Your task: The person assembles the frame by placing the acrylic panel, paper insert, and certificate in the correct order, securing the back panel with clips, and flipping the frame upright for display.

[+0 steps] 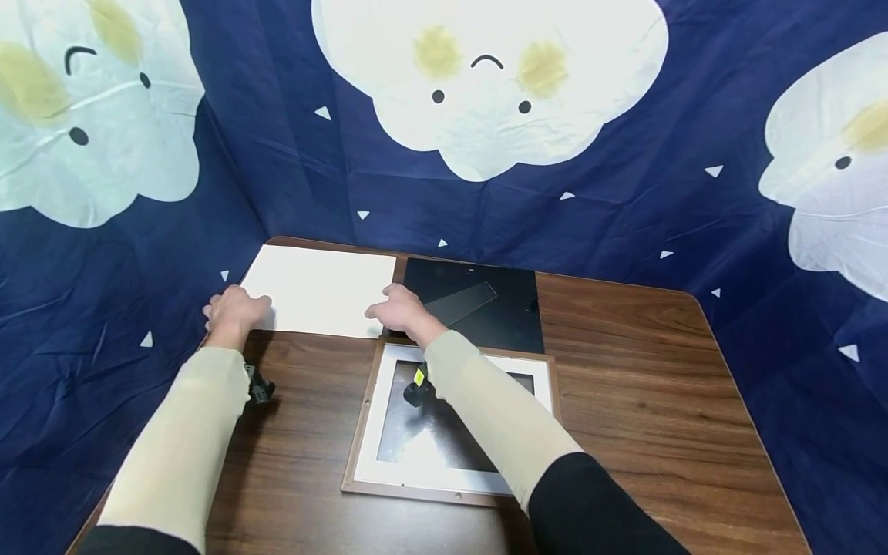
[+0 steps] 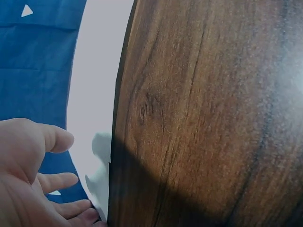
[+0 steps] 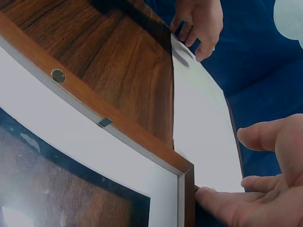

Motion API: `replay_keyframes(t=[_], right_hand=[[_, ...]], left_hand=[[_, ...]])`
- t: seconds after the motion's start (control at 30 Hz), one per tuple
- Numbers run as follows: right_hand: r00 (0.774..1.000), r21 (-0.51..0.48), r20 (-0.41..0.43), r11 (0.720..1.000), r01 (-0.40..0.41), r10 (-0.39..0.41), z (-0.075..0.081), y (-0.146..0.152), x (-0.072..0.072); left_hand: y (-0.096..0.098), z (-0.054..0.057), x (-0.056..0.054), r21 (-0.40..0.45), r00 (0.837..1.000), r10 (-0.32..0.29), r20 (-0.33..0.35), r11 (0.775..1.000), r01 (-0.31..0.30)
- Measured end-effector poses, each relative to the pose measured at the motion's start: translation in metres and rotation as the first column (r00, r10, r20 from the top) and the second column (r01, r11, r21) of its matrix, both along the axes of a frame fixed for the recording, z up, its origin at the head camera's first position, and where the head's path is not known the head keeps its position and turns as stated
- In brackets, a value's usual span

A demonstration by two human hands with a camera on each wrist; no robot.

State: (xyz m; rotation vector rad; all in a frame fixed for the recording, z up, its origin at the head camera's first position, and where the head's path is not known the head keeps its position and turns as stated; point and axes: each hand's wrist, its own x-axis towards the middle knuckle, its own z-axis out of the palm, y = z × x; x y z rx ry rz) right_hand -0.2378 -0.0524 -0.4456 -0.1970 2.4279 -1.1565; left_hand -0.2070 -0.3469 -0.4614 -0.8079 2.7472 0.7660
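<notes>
Thumbs held apart from loosely spread fingers and pinching nothing, the left hand (image 1: 234,308) and right hand (image 1: 405,310) are at opposite ends of a white sheet (image 1: 322,289), flat on the wooden table (image 1: 645,385) beside a black board (image 1: 512,308), near a picture frame (image 1: 430,493).

White sheet (image 1: 322,289) in all three views

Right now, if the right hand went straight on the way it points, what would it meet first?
The right hand would probably meet the white sheet first; depth is unclear, so it may already touch it or pass just above.
</notes>
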Motion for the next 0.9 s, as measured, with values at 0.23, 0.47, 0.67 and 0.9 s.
replay_keyframes(t=[0.23, 0.47, 0.67, 0.9], right_hand=[[0.999, -0.021, 0.049, 1.000, 0.019, -0.018, 0.001, -0.006, 0.004], [0.998, -0.008, 0.047, 0.999, 0.035, -0.035, 0.001, -0.009, 0.005], [1.000, 0.019, 0.013, 0.999, 0.027, -0.027, 0.000, -0.011, 0.004], [0.999, 0.024, 0.022, 0.999, 0.038, -0.038, 0.000, -0.010, 0.005]], left_hand=[[-0.003, -0.001, 0.000, -0.024, 0.999, 0.030, -0.019, 0.999, -0.031], [-0.015, -0.004, -0.002, -0.074, 0.985, 0.121, -0.120, 0.989, -0.131], [-0.020, -0.003, -0.001, -0.037, 0.945, 0.201, -0.258, 0.975, -0.217], [-0.019, 0.002, 0.003, 0.247, 0.876, 0.392, -0.282, 0.912, -0.329]])
